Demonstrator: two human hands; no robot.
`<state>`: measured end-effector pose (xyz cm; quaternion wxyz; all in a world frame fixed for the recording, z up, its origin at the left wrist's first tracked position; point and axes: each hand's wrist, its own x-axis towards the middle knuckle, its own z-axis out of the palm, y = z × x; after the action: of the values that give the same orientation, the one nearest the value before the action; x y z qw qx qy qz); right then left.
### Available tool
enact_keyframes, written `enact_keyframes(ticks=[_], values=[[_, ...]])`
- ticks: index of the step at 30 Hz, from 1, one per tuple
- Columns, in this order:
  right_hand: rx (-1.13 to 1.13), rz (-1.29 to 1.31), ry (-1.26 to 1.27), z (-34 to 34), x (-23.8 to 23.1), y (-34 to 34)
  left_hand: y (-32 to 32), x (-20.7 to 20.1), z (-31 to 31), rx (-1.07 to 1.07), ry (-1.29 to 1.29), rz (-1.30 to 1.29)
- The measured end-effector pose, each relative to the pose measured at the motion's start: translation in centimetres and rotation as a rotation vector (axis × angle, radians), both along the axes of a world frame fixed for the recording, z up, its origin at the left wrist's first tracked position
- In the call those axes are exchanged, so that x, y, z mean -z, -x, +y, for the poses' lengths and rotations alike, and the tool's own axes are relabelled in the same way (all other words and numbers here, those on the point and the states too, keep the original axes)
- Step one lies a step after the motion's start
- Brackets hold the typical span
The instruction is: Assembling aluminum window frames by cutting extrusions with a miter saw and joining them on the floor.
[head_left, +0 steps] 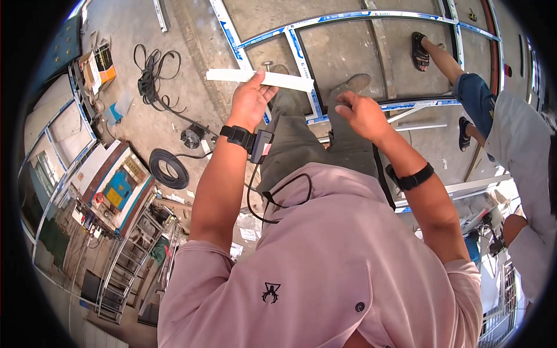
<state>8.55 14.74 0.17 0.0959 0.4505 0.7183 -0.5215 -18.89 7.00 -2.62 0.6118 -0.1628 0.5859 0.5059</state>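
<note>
A long flat white strip point(290, 80) lies across my left hand point(253, 100), its thumb pressed over the strip and the fingers beneath. The strip runs roughly left to right above my legs. Apart from it, my right hand point(364, 118) hovers over my right leg with its fingers curled together; whether anything small is in them I cannot make out. Beyond both hands, a large metal frame point(301, 69) with blue-and-white protective film lies low over the floor, close to my feet. A hammer point(267, 63) rests just past the strip.
On the right, another person point(516, 139) in sandals stands by the frame. Tangled black cable point(149, 81) and a coiled black hose point(169, 169) lie on the floor at left. Nearby are an open cardboard box point(98, 66), a machine cabinet point(119, 188) and a metal ladder point(125, 269).
</note>
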Motion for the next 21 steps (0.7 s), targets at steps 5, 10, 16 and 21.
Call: enact_keyframes(ticks=[5, 10, 16, 21], values=[[-0.071, -0.098, 0.022, 0.3, 1.7, -2.7, 2.5, 1.4, 1.2, -0.109, 0.034, 0.064], [-0.046, -0.187, 0.087, 0.2, 4.5, -5.9, 4.0, 5.2, 2.8, -0.268, 0.042, 0.058], [0.032, -0.367, 0.143, -3.0, 9.2, -10.6, 4.4, 15.7, 4.4, -0.338, 0.104, 0.059], [-0.022, -0.516, 0.014, -8.4, 13.2, -12.0, 5.9, 27.4, 4.7, -0.374, 0.228, 0.026]])
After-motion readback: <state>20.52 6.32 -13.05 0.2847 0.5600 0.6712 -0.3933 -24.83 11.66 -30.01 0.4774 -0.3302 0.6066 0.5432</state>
